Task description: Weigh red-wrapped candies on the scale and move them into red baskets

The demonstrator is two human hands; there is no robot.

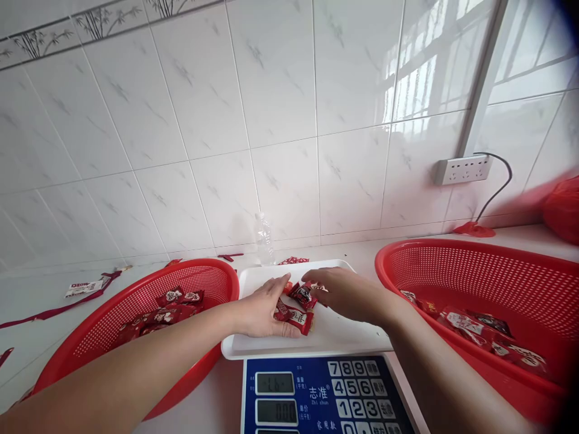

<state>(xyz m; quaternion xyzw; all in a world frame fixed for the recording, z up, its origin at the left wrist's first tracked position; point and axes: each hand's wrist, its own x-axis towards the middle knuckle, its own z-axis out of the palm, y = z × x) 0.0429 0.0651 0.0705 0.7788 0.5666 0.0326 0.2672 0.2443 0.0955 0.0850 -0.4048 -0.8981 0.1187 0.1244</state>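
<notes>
A white tray sits on a blue-faced electronic scale in front of me. A small pile of red candy packets lies on the tray. My left hand rests on the left side of the pile, fingers curled around the packets. My right hand covers the right side of the pile, fingers bent over the packets. Both hands touch the candies from opposite sides.
A red mesh basket with candy packets stands at the left, another red basket with packets at the right. A clear plastic bottle stands by the tiled wall. A power strip hangs on the wall; red ribbon scraps lie at left.
</notes>
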